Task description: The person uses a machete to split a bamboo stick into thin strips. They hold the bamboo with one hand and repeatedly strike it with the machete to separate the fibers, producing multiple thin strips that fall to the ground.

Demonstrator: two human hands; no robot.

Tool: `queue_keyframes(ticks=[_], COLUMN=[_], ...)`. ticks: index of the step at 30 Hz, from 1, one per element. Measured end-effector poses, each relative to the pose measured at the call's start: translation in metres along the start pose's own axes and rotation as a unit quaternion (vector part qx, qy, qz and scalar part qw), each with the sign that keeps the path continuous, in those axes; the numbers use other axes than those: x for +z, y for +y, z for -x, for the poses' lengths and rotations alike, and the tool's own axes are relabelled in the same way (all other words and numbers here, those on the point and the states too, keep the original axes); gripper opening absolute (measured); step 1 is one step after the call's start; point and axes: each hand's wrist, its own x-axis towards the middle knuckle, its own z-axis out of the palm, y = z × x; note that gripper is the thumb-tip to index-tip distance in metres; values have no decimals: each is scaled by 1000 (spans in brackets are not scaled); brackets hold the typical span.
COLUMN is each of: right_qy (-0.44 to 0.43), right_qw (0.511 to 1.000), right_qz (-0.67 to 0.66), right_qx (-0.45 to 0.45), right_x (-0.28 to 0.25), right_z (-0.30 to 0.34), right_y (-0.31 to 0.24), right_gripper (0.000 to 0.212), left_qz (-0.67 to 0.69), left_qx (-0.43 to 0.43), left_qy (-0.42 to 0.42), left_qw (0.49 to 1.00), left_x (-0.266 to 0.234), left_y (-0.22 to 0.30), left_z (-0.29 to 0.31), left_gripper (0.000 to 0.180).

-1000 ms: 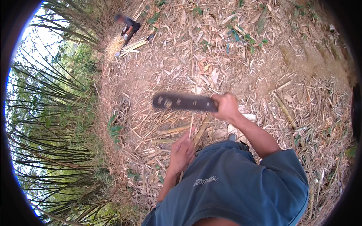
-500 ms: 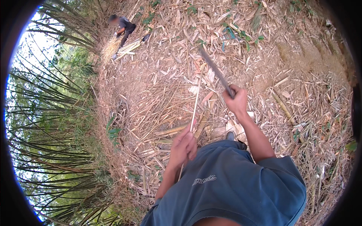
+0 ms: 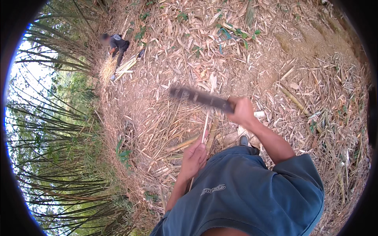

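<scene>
In my right hand [image 3: 241, 111], the fingers are wrapped round the end of a dark, flat machete [image 3: 201, 99], blurred by motion. Its broad side faces up, and it points away to the left, crossing over a thin pale bamboo strip [image 3: 205, 129]. My left hand [image 3: 193, 159] is closed round that strip, which slants up and away from it. The strip's lower end runs back past my left wrist along my shirt. Whether blade and strip touch, I cannot tell; the blade covers part of the strip.
Dry leaves and bamboo scraps litter the ground, with a heap of thin sticks [image 3: 167, 122] beyond my left hand. A thicker bamboo pole [image 3: 295, 99] lies to the right. At the far left a person [image 3: 117, 46] bends beside split bamboo pieces [image 3: 126, 67]. Bamboo clumps line the left.
My right hand has come slightly lower and turned the machete, swinging its tip left and nearer, from edge-on to broad side. My left hand keeps hold of the bamboo strip. The view has shifted a little.
</scene>
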Motion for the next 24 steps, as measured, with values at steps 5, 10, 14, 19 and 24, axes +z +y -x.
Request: queue_keyframes(ticks=[5,10,14,19,24], right_qy=[7,-72,-113,6,-133], right_qw=[993,997,993,998,987], right_qz=[-61,0,-24,26,64], right_qx=[-97,-10,-17,-58,70], right_x=[4,22,20,18,19], right_z=[17,25,36,25,26], right_y=[-21,11,-3,3,13], right_gripper=[17,19,23,15,21], left_qz=[-36,-104,-23,-76,-122], left_qx=[32,-9,-25,-17,-2], left_qy=[47,61,53,53,29], left_qw=[998,993,998,996,992], left_x=[-1,2,-5,-6,-6], left_y=[-7,-4,-2,-1,-1], left_z=[-3,-3,-2,-4,-5], left_gripper=[46,47,44,44,45])
